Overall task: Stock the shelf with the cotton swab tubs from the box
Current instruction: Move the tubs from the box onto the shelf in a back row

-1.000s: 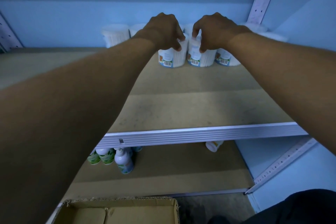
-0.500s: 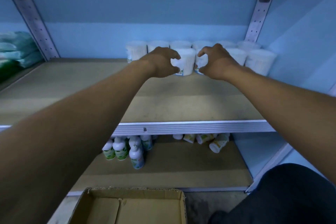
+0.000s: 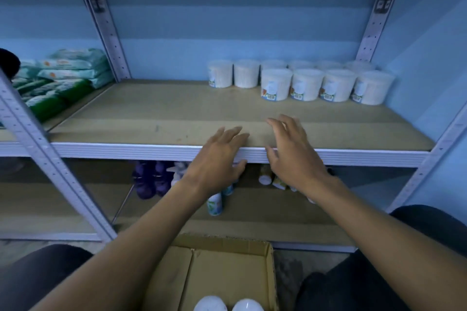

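Several white cotton swab tubs [image 3: 305,84] stand in two rows at the back right of the wooden shelf [image 3: 177,113]. My left hand [image 3: 217,159] and my right hand [image 3: 293,151] hover empty over the shelf's front edge, fingers spread and relaxed, well short of the tubs. Below me an open cardboard box [image 3: 222,272] sits on the floor, and the white lids of two tubs [image 3: 228,305] show at its near edge.
Green and white wipe packs [image 3: 60,76] are stacked in the bay to the left. Small bottles [image 3: 214,204] and purple bottles [image 3: 151,179] stand on the lower shelf. Metal uprights [image 3: 106,23] frame the bay. My dark-clad knees [image 3: 417,247] flank the box.
Both hands have let go of the two tubs at the back of the shelf and drawn back to the front edge, empty. The view has pulled away from the shelf.
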The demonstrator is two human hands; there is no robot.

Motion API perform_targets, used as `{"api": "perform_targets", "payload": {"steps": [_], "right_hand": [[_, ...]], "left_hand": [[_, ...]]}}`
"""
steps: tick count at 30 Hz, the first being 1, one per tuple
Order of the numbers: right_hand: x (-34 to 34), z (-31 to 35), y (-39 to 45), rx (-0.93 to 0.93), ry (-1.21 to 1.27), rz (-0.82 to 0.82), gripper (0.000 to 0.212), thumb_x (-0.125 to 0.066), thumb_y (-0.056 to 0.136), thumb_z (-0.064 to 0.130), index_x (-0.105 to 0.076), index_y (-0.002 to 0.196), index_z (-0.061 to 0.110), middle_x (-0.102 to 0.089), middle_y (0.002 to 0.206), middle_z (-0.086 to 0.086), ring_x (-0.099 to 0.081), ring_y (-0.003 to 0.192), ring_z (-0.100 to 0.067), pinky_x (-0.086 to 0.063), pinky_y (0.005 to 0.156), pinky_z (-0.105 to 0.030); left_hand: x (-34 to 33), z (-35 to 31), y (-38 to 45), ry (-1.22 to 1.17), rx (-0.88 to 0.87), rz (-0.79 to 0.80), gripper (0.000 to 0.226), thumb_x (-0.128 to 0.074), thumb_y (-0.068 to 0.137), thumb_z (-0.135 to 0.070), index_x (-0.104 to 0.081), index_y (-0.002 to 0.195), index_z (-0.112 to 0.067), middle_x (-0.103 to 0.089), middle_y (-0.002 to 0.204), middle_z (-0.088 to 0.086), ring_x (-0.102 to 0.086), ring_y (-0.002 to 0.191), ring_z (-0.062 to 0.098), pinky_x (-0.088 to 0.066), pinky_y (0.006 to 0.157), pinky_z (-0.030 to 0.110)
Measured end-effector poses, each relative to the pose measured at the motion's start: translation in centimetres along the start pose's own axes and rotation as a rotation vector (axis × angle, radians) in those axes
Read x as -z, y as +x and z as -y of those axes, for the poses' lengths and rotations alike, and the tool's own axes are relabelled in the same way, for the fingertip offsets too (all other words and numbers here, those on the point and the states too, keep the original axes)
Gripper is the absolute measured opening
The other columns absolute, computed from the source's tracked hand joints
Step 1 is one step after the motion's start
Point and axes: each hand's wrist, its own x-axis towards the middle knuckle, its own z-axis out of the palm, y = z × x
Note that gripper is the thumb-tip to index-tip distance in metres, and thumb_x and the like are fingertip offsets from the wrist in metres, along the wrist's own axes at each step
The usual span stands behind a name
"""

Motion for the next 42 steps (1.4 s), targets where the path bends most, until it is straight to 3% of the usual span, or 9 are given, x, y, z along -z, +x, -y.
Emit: {"api": "perform_targets", "payload": {"steps": [2,6,10,16,20,25,35,42], "right_hand": [[-1.0,0.8,-2.2,0.008,-0.016,0.011,0.062,-0.055,0.098,0.018,-0.027,0.153,0.013,-0.016,0.162,-0.009,-0.007,0.152,-0.032,-0.028,0.118,-0.047],[-3.4,1.3,-6.5,-0.018,-0.029,0.068,0.066,-0.052,0.100,0.023,-0.019,0.157,0.017,-0.001,0.166,-0.005,0.001,0.153,-0.030,-0.029,0.116,-0.049],[-6.1,1.2,-10.5,-0.069,-0.028,0.150,0.073,-0.056,0.098,0.025,-0.016,0.158,0.019,0.002,0.166,-0.006,-0.002,0.153,-0.031,-0.029,0.116,-0.046],[-10.4,1.0,-15.5,-0.228,0.048,0.448,0.074,-0.055,0.099,0.022,-0.011,0.158,0.023,0.000,0.165,-0.004,-0.013,0.150,-0.029,-0.039,0.110,-0.044],[-13.2,1.1,-18.0,-0.282,0.055,0.654,0.074,-0.058,0.097,0.024,-0.015,0.157,0.023,-0.010,0.160,-0.003,-0.027,0.142,-0.028,-0.040,0.105,-0.040],[-16.7,1.1,-20.3,-0.368,0.056,0.823,0.079,-0.069,0.089,0.037,-0.024,0.153,0.023,-0.019,0.156,-0.006,-0.045,0.129,-0.032,-0.048,0.097,-0.043],[-21.9,2.0,-22.8,-0.382,-0.016,0.966,0.080,-0.074,0.085,0.042,-0.030,0.149,0.024,-0.027,0.149,-0.007,-0.045,0.128,-0.035,-0.048,0.097,-0.046],[-24.7,2.9,-23.9,-0.464,-0.071,0.964,0.092,-0.079,0.079,0.044,-0.023,0.149,0.024,-0.027,0.149,-0.006,-0.041,0.131,-0.034,-0.044,0.099,-0.042]], "left_hand": [[-0.7,-0.3,-2.2,0.004,0.017,-0.013,0.061,-0.061,0.092,-0.029,-0.040,0.149,-0.017,-0.030,0.160,0.006,-0.026,0.147,0.035,-0.024,0.120,0.050],[-2.9,-0.7,-7.4,-0.005,0.061,0.010,0.066,-0.059,0.095,-0.027,-0.031,0.154,-0.021,-0.016,0.165,-0.003,-0.012,0.152,0.030,-0.022,0.120,0.047],[-5.9,0.5,-11.9,-0.023,0.144,0.177,0.069,-0.063,0.092,-0.029,-0.033,0.153,-0.019,-0.025,0.161,0.003,-0.026,0.148,0.028,-0.032,0.117,0.044],[-8.2,1.9,-15.0,-0.063,0.299,0.441,0.071,-0.067,0.090,-0.033,-0.035,0.152,-0.016,-0.038,0.153,0.006,-0.048,0.131,0.030,-0.044,0.105,0.041],[-10.6,2.8,-17.0,-0.034,0.377,0.626,0.077,-0.068,0.089,-0.037,-0.031,0.154,-0.019,-0.037,0.153,0.008,-0.049,0.129,0.030,-0.045,0.105,0.043],[-13.3,3.1,-18.8,-0.001,0.377,0.783,0.078,-0.067,0.089,-0.040,-0.030,0.154,-0.018,-0.038,0.152,0.009,-0.047,0.133,0.030,-0.045,0.105,0.040],[-20.4,3.0,-22.0,-0.088,0.498,0.997,0.091,-0.075,0.080,-0.048,-0.028,0.152,-0.016,-0.035,0.153,0.010,-0.042,0.135,0.034,-0.044,0.106,0.048],[-23.4,2.4,-23.9,-0.123,0.533,1.005,0.110,-0.078,0.079,-0.046,-0.006,0.158,-0.017,-0.024,0.159,0.008,-0.034,0.138,0.036,-0.045,0.104,0.049]]}}
